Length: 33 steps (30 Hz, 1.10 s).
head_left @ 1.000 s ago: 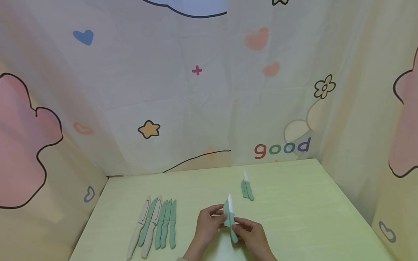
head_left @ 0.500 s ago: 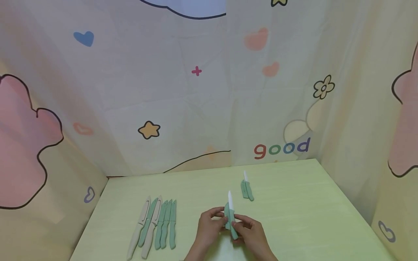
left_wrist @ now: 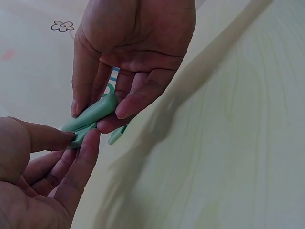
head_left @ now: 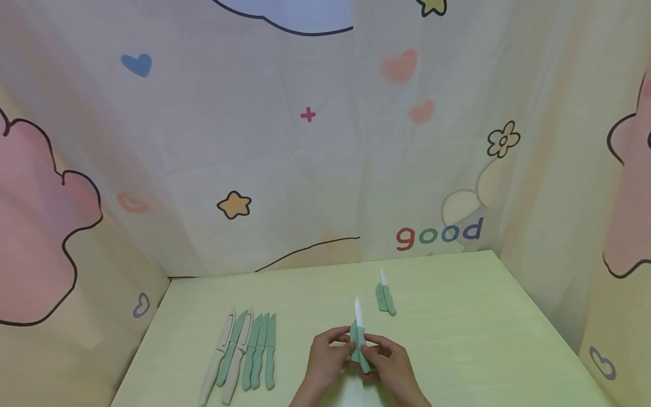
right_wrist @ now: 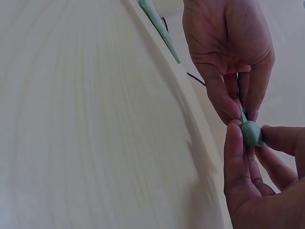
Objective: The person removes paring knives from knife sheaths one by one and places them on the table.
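In the head view my left hand pinches a green blade cover between thumb and fingers. My right hand grips the green handle of a small knife right beside it. The white blade is bare and points away from me, with the cover lying along the knife's left side. From the left wrist, the rounded handle and the cover appear close together between both hands. The right wrist view shows the handle's butt end between the right fingers; the blade is hidden there.
Several covered knives, green and beige, lie side by side on the left of the pale green table. Farther back, another small green knife with a bare white blade lies against its cover. A printed curtain encloses the table.
The cover has turned more edge-on and slid slightly back toward me along the knife. More of the white blade shows beyond it. Both hands keep their holds.
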Each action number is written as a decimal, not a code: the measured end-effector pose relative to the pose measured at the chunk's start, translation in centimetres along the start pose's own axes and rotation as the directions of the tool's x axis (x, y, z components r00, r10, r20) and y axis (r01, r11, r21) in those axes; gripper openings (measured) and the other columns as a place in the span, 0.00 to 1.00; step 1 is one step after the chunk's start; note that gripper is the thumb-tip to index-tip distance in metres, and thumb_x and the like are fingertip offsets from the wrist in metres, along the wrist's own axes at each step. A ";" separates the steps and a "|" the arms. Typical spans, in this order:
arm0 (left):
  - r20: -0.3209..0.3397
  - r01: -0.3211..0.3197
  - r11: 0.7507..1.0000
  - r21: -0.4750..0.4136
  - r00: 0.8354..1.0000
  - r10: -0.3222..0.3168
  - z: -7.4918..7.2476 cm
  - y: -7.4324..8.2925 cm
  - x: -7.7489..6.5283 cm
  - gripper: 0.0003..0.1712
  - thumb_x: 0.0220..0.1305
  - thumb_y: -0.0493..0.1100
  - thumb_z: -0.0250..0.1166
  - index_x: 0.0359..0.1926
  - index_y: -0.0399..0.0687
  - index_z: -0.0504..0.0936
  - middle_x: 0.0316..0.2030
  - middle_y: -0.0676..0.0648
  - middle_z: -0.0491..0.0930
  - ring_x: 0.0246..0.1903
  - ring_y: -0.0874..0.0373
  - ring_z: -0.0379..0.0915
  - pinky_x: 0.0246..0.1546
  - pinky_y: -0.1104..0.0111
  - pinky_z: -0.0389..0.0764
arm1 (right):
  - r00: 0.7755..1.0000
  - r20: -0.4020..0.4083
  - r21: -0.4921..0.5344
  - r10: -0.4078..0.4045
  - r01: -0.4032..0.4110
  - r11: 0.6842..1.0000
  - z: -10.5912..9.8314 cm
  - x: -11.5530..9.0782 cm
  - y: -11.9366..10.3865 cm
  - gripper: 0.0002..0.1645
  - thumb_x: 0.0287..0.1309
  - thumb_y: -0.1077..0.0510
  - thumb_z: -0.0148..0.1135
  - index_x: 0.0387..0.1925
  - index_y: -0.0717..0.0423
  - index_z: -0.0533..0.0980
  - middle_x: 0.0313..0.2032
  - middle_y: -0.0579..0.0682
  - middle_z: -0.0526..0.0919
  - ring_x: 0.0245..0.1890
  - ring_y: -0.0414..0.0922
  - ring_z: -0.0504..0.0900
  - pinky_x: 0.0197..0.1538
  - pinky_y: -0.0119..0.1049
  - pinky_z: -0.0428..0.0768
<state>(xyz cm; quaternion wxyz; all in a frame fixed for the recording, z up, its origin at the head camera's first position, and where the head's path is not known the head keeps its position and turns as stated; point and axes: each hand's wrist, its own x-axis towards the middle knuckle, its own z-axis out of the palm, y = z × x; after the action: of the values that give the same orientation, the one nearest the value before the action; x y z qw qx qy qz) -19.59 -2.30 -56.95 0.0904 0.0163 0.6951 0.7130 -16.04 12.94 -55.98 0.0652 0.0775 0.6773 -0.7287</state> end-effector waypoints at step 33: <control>0.026 -0.025 0.999 -0.026 0.999 0.026 0.1 0.3 -0.3 0.23 0.53 0.28 0.64 0.53 0.32 0.78 0.36 0.39 0.79 0.31 0.51 0.81 0.29 0.61 0.88 | 0.999 -0.045 -0.024 0.002 -0.003 1.000 -0.1 0.8 0.0 0.24 0.60 0.61 0.64 0.57 0.65 0.75 0.34 0.56 0.81 0.27 0.50 0.82 0.31 0.42 0.87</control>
<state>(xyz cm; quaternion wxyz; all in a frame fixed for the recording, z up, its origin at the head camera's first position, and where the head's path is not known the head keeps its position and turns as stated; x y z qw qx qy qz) -19.32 -2.27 -56.61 0.0908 0.0335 0.6845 0.7226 -16.82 13.01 -56.17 0.0520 0.0939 0.6871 -0.7186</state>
